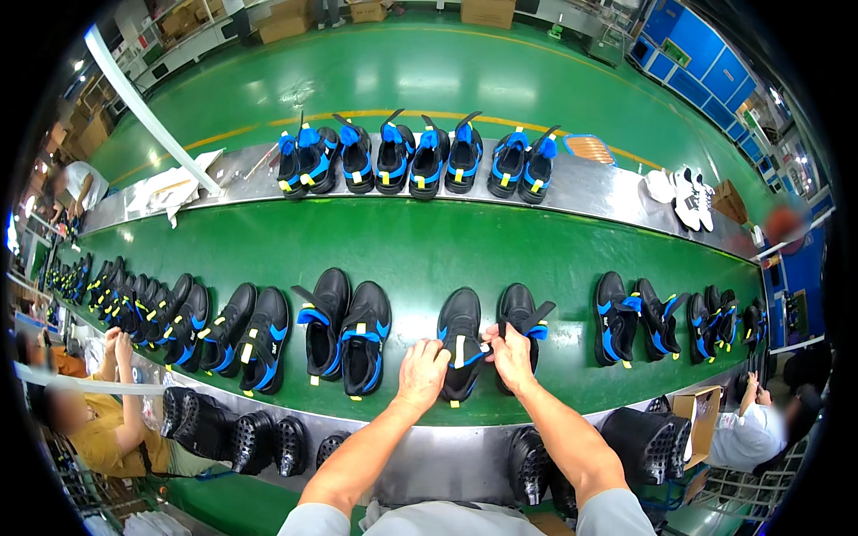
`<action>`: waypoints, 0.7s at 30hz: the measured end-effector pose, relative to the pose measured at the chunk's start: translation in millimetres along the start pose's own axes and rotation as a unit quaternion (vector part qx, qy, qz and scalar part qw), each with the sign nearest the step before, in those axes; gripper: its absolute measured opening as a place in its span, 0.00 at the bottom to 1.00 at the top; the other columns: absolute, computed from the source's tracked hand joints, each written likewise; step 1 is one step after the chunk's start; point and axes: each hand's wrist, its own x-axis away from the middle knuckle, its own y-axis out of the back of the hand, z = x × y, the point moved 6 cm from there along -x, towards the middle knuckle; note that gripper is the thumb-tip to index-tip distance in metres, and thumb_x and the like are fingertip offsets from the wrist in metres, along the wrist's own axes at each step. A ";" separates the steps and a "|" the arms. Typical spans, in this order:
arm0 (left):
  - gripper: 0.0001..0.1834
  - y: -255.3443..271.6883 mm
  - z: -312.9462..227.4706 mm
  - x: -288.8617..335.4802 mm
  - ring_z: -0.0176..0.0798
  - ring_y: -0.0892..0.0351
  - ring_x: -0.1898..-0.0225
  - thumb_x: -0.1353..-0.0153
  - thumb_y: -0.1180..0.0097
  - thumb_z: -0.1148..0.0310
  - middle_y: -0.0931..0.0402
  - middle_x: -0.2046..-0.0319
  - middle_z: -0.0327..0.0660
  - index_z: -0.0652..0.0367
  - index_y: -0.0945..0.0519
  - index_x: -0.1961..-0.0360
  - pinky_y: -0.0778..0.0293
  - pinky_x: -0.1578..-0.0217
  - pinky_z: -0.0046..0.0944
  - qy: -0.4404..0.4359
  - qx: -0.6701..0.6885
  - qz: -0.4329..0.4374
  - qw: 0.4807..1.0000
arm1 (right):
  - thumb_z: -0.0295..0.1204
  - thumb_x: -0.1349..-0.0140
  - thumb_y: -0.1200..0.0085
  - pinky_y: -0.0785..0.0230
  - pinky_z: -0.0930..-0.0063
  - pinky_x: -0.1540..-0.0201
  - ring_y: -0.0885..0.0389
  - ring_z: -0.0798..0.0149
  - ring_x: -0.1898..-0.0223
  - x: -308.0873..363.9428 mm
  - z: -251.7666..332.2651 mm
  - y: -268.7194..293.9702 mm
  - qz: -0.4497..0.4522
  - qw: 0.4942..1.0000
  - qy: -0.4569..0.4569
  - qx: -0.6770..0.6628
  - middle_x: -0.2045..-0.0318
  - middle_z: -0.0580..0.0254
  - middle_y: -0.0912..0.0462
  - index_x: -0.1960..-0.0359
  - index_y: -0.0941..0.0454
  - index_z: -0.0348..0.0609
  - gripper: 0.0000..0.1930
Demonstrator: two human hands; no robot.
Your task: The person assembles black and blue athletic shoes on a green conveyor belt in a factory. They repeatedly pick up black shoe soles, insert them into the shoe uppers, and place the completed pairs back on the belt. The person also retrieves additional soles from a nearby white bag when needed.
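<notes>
A black sneaker [461, 314] with blue trim and yellow tabs lies toe-away on the green belt in front of me. My left hand [422, 373] has its fingers curled at the left side of the sneaker's opening. On the other side, my right hand [512, 357] pinches the opening's edge near the strap; the fingertips partly hide what is between them. Right beside it is a second black sneaker [517, 302], its dark strap sticking up and its lower part covered by my right hand.
Matching sneakers [366, 335] stand along the green belt [429, 232] to both sides. More sit on the metal ledge [590, 183] beyond, with white shoes [693, 198] at its right. Black shoe lasts or boots [255, 442] line the near edge. Co-workers [112, 420] sit left and right.
</notes>
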 end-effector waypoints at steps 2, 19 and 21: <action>0.13 9.6 -4.5 -5.7 0.52 0.25 0.49 0.48 0.37 0.75 0.24 0.52 0.45 0.58 0.19 0.59 0.25 0.53 0.51 -0.005 0.015 0.011 1.000 | 0.19 0.31 0.56 0.20 0.71 0.68 0.15 0.66 0.63 -2.6 2.8 -3.9 0.025 0.998 -0.015 0.058 0.63 0.57 0.15 0.56 0.23 0.35 0.09; 0.15 -18.8 -62.9 13.2 0.57 0.28 0.50 0.39 0.44 0.62 0.28 0.49 0.54 0.62 0.13 0.61 0.28 0.53 0.53 -0.242 -0.382 0.259 0.854 | 0.27 0.32 0.49 0.24 0.55 0.65 0.15 0.44 0.71 -3.5 -16.3 -19.2 -0.017 0.991 0.058 0.115 0.78 0.46 0.18 0.71 0.25 0.34 0.11; 0.15 0.6 -63.5 27.5 0.59 0.27 0.49 0.39 0.45 0.63 0.28 0.48 0.56 0.63 0.14 0.59 0.28 0.53 0.57 -0.223 -0.303 0.231 0.897 | 0.27 0.33 0.50 0.24 0.58 0.64 0.15 0.44 0.71 1.1 -12.1 -25.9 0.023 0.998 -0.028 0.054 0.75 0.45 0.17 0.68 0.23 0.34 0.08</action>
